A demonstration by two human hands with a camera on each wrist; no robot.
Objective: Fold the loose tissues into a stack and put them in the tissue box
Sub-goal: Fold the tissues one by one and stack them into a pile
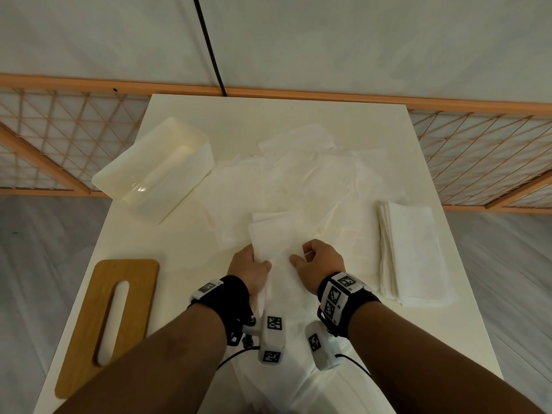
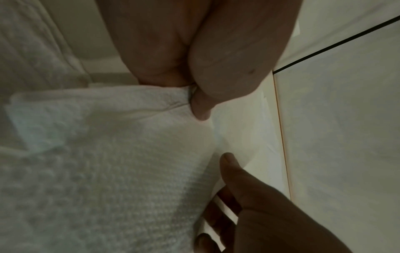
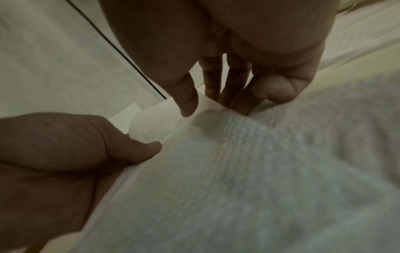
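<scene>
Your left hand and right hand both pinch one tissue with curled fingers – it lies mid-counter, between the open tissue box and the folded stack at right.

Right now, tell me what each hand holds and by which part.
Both hands hold one tissue. The left hand pinches its left edge, thumb on top; the right hand pinches its right edge.
</scene>
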